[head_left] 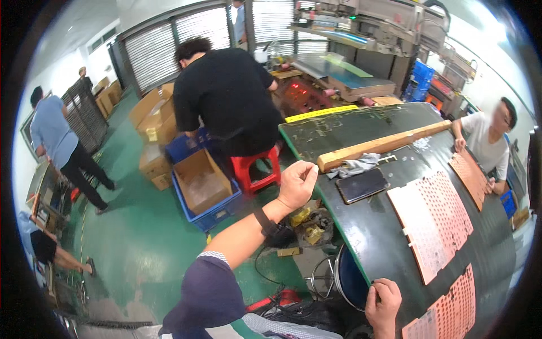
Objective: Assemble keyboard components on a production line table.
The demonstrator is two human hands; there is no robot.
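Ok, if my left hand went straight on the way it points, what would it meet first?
Probably the wooden bar, at its near end, though your left hand might pass above; depth is unclear.

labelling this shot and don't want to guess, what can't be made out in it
All in the head view:
Whether the left hand holds anything: hidden by its own curl.
Whether the right hand holds anything: likewise hidden.
The near end of the lowest copper-coloured panel: cut off by the lower edge.
Part of the round blue seat: covered by the table.
White bits beside the wooden bar: too small to identify.
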